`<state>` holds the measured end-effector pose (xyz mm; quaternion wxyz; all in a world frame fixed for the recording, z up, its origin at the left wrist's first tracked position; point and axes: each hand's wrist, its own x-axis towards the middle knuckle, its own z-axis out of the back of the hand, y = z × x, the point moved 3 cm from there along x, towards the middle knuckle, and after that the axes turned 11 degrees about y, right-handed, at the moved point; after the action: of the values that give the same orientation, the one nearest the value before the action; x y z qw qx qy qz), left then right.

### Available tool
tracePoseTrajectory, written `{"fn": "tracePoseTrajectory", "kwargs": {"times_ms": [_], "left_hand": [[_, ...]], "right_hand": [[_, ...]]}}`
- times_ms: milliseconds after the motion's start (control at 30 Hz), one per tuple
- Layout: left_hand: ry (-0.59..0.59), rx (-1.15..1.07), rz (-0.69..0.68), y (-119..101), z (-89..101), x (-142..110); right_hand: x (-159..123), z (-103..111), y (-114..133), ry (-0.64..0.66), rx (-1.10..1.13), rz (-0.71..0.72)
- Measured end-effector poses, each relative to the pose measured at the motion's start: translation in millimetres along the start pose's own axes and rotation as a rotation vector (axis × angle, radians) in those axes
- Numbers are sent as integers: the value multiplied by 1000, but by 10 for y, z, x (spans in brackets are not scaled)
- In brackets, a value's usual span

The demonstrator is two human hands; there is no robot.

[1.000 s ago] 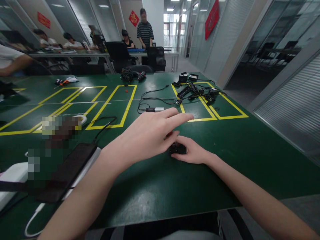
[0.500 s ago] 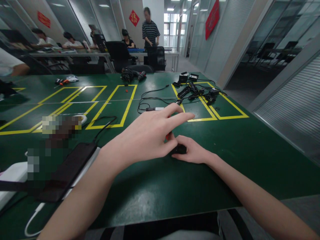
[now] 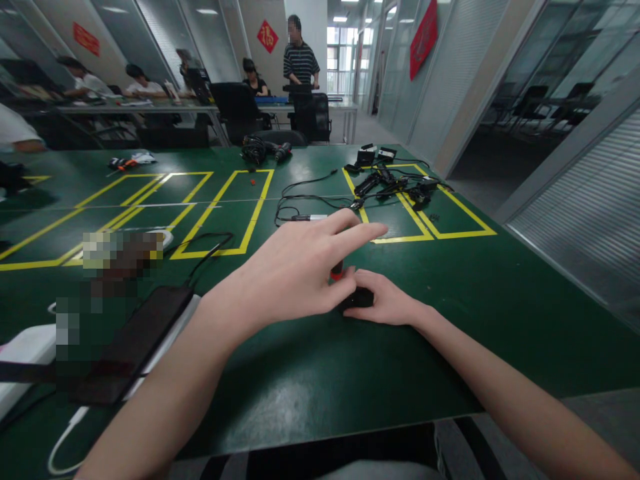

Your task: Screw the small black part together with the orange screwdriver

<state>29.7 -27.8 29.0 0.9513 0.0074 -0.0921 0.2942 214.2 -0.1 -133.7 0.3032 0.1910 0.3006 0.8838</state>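
I see a black block point(image 3: 361, 298), hard-looking and faintly glossy, above the near part of the green table point(image 3: 380, 373). The part that shows is longer sideways, its long axis running from the right palm toward the left thumb, though its ends are hidden. The right hand point(image 3: 391, 300) curls its thumb and fingers round the block from the right. At the block's upper left, the left hand point(image 3: 307, 267) pinches a smooth red-and-black piece point(image 3: 337, 272), one finger stretched free. That piece looks roughly upright, red end low (most of it hides behind the fingers, so I can't name it). Beyond the block lie a silver-and-black cylinder point(image 3: 317, 217) and, farther right, a tangle of black cables point(image 3: 383, 181).
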Motion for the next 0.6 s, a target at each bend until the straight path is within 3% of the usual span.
{"fn": "tracePoseTrajectory", "kwargs": {"times_ms": [600], "left_hand": [[9, -9, -24, -6, -17, 2]], "right_hand": [[10, 15, 5, -3, 31, 24]]}}
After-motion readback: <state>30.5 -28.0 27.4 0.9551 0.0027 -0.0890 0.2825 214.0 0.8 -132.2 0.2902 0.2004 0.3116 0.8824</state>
